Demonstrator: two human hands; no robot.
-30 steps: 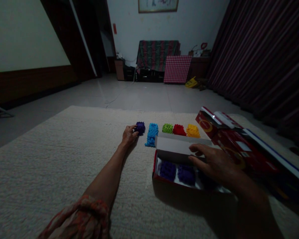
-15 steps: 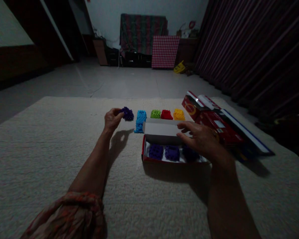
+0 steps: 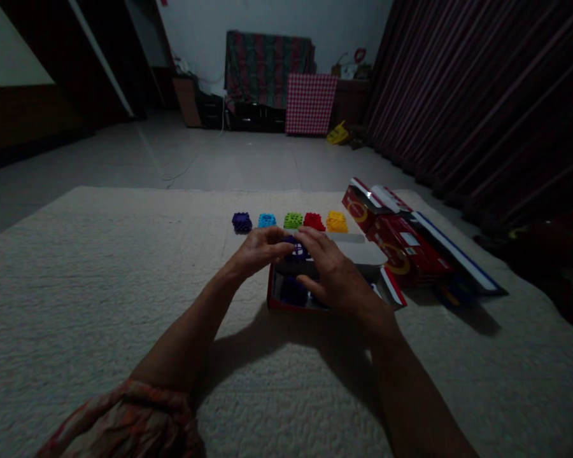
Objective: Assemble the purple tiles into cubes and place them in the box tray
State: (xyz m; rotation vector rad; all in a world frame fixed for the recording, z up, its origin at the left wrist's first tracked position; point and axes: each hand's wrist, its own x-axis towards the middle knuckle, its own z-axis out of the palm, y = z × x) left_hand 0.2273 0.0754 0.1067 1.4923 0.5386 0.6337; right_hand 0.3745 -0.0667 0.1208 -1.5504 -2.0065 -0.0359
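My left hand (image 3: 260,249) and my right hand (image 3: 328,270) meet over the open red box (image 3: 279,304), both pinching a purple block (image 3: 297,250) between their fingertips. More purple blocks (image 3: 293,291) lie inside the box, partly hidden by my right hand. Beyond the box a row of blocks sits on the cream rug (image 3: 100,273): purple (image 3: 242,222), blue (image 3: 267,220), green (image 3: 293,220), red (image 3: 314,221) and yellow (image 3: 337,221).
The red box lid and packaging (image 3: 401,238) lie to the right of the box. A dark striped curtain (image 3: 482,108) hangs on the right. A bare tiled floor (image 3: 210,159) stretches to a covered cabinet (image 3: 267,76) and a checked board (image 3: 310,104) at the far wall.
My left hand set a purple block down at the left end of the row, then came back to the box. My right hand lifted a purple block out; both hands now hold it.
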